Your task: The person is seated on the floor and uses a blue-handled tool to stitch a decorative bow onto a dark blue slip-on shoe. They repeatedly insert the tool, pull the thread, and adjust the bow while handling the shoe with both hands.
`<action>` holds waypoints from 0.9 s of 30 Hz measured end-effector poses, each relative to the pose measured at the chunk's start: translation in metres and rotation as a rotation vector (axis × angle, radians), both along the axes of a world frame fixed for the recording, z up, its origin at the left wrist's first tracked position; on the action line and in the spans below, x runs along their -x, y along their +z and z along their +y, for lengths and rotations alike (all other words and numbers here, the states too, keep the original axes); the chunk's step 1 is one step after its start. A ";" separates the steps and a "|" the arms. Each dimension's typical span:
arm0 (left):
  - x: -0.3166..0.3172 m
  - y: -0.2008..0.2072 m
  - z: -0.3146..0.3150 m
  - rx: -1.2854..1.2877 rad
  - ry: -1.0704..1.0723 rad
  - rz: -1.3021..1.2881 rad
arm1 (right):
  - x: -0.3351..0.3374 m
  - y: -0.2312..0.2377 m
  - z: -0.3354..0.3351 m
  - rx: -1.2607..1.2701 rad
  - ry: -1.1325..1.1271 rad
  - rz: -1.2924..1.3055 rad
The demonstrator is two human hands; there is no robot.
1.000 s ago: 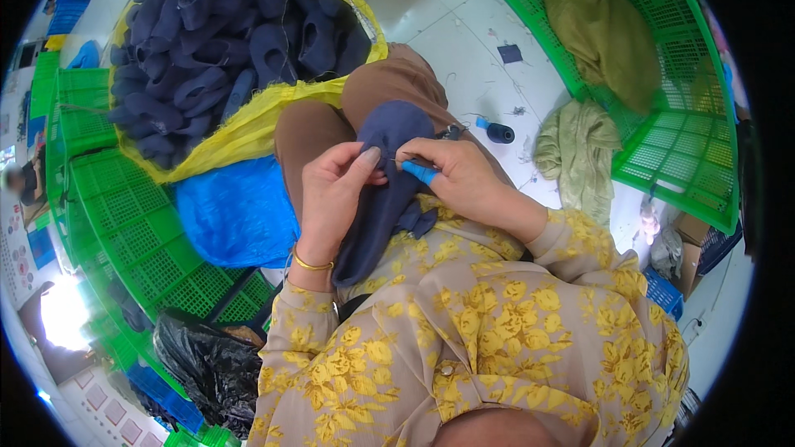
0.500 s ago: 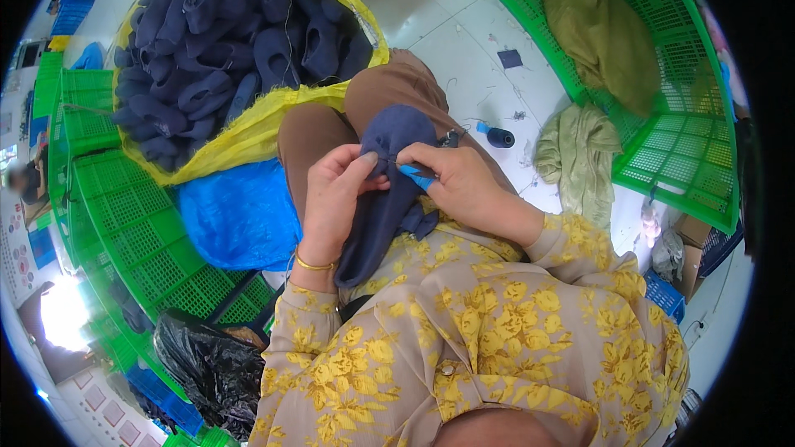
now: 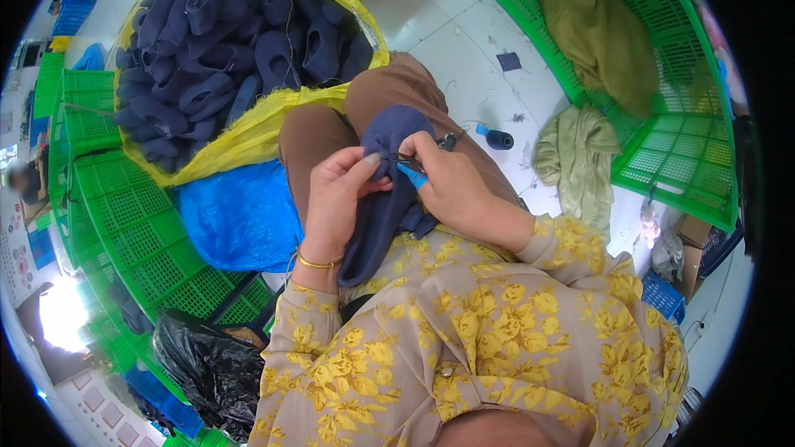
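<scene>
A navy fabric slipper (image 3: 399,122) lies across my lap, its rounded end toward my knees and a longer part reaching back to my blouse. My left hand (image 3: 337,192) pinches the cloth near the middle, thumb on top. On the other side my right hand (image 3: 457,185) is closed on small dark thread snips (image 3: 411,163), their tip at the cloth beside my left thumb. Blue tape (image 3: 411,175) wraps a finger or thumb of that hand. A dark loose strip hangs by the slipper, partly hidden by my right hand.
Ahead on the left, a yellow sack (image 3: 273,108) holds many similar navy slippers (image 3: 207,50). A blue plastic bag (image 3: 240,215) and green crates (image 3: 149,240) stand at my left. At right are a dark thread spool (image 3: 499,140), olive cloth (image 3: 577,157) and a large green basket (image 3: 687,190).
My right hand has shifted slightly, and the snips now show more plainly between its fingers. My left hand keeps its pinch on the slipper.
</scene>
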State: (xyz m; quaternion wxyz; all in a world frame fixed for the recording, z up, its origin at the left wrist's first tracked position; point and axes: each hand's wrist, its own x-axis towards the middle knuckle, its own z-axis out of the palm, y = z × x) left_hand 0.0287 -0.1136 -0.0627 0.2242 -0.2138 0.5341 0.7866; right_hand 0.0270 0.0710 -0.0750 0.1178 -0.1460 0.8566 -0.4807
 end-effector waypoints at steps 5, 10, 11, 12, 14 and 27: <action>-0.003 -0.006 0.002 0.032 -0.022 0.021 | 0.002 0.008 -0.006 0.037 -0.036 -0.016; -0.007 -0.003 0.007 0.153 -0.005 0.077 | 0.010 0.016 -0.017 -0.029 0.037 0.027; -0.007 -0.004 0.007 0.168 -0.011 0.102 | 0.013 0.016 -0.017 -0.070 0.064 0.026; -0.008 -0.006 0.006 0.182 -0.033 0.109 | 0.016 0.014 -0.014 -0.112 0.092 0.025; -0.011 -0.011 0.007 0.195 -0.038 0.128 | 0.021 0.016 -0.009 -0.198 0.169 0.032; -0.007 -0.026 0.018 0.354 -0.039 0.222 | 0.043 0.066 -0.014 0.712 -0.068 -0.028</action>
